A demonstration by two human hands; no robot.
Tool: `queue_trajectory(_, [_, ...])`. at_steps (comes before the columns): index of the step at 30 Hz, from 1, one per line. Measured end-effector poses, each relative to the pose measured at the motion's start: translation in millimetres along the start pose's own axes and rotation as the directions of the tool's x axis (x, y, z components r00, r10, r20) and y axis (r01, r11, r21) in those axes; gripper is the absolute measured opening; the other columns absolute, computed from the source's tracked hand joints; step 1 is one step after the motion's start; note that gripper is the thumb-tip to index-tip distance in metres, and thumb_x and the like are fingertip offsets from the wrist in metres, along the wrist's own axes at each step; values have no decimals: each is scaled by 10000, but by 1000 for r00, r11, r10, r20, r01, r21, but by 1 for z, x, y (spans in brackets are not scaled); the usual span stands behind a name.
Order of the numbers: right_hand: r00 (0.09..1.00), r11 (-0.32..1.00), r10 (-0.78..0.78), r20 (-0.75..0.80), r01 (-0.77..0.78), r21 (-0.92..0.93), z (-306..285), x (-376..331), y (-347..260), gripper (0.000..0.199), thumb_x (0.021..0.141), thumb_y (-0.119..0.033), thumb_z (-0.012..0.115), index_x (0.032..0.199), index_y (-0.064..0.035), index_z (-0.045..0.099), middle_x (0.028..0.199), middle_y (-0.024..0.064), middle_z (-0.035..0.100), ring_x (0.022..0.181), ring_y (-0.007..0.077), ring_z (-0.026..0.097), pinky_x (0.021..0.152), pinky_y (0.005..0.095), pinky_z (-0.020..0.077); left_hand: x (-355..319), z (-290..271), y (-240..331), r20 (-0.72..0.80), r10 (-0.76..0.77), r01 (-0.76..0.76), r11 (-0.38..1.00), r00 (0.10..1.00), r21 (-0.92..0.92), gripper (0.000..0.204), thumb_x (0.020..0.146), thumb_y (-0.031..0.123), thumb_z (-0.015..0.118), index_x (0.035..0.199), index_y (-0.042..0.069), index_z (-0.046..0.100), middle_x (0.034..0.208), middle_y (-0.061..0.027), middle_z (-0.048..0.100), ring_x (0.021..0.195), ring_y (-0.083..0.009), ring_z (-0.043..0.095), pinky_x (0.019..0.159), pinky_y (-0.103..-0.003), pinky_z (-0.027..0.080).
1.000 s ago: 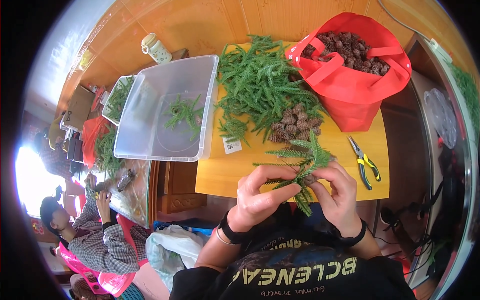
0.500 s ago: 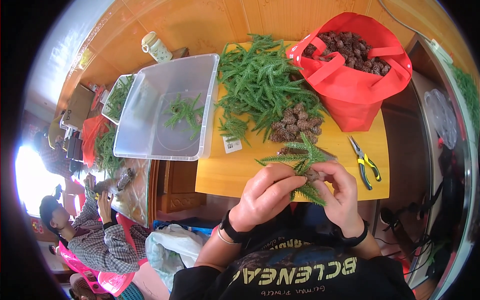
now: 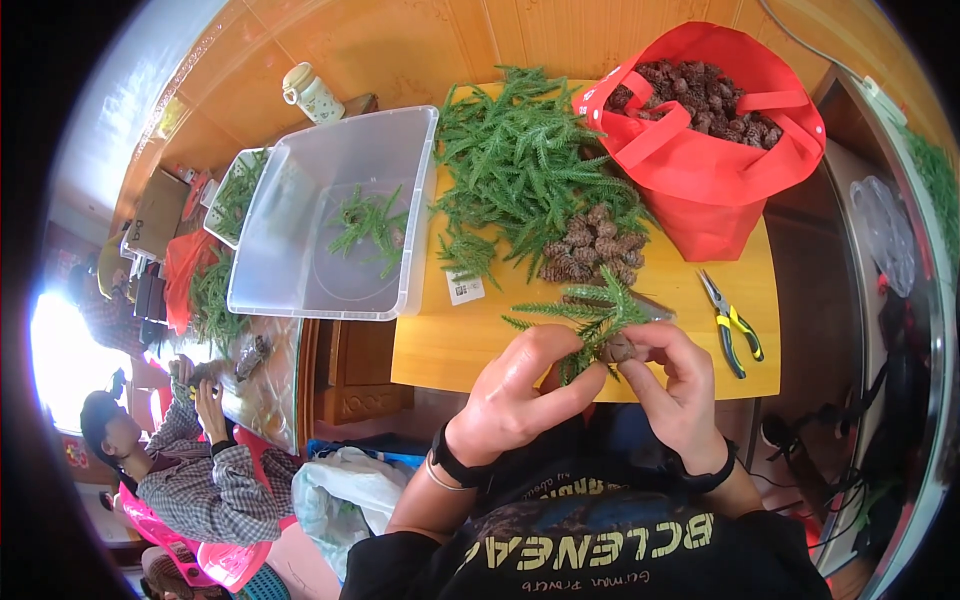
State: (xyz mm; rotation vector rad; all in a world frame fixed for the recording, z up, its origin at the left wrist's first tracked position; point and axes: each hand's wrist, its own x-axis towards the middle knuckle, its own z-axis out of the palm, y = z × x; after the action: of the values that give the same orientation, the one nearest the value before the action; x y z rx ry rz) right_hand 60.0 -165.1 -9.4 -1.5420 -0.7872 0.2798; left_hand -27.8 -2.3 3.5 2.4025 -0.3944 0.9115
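Just over the near edge of the yellow table [image 3: 440, 350], my left hand [image 3: 525, 395] pinches a green artificial pine sprig [image 3: 600, 312] whose needles fan out away from me. Between the thumb and fingers of my right hand [image 3: 680, 390] is a brown pine cone [image 3: 619, 348], set against the sprig's base. How the two are joined is hidden by my fingers. Beyond them lies a small pile of pine cones [image 3: 595, 245], with a big heap of green sprigs [image 3: 530, 160] behind it. Pliers with yellow and black handles [image 3: 735, 330] rest to the right, jaws pointing away.
A red bag [image 3: 710, 200] full of pine cones stands at the back right. Left of the heap is a clear plastic bin [image 3: 300, 270] holding a few sprigs. A co-worker [image 3: 200, 470] sits at another table on the far left. A white plastic bag [image 3: 345, 490] is beside me.
My left fingers have shifted slightly left and spread around the sprig, so more of the pine cone shows. My right hand keeps its pinch on the cone.
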Motion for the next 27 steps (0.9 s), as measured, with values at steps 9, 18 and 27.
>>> queue_trajectory(9, [990, 983, -143, -5, 141, -117, -2, 4, -8, 235, 745, 72, 611, 974, 18, 607, 840, 117, 589, 691, 195, 588, 628, 262, 462, 7, -5, -1, -35, 127, -128, 992, 991, -18, 331, 560, 23, 685, 885, 66, 646, 923, -111, 561, 762, -268, 612, 630, -324, 526])
queue_trajectory(18, [979, 956, -201, 19, 200, -215, -3, 3, -16, 217, 739, 66, 608, 949, 10, 612, 858, 129, 592, 723, 253, 604, 647, 292, 482, 11, -8, 0, -94, 189, -191, 981, 977, -15, 342, 573, 16, 693, 901, 23, 597, 895, -135, 598, 730, -300, 631, 603, -335, 537])
queue_trajectory(27, [982, 970, -184, 31, 186, -159, -4, 1, -12, 216, 749, 48, 591, 961, 9, 604, 888, 142, 603, 783, 278, 610, 682, 314, 490, 8, -5, 2, -156, 108, -117, 992, 982, -55, 303, 625, -98, 692, 883, 3, 567, 850, -134, 636, 730, -277, 650, 611, -329, 538])
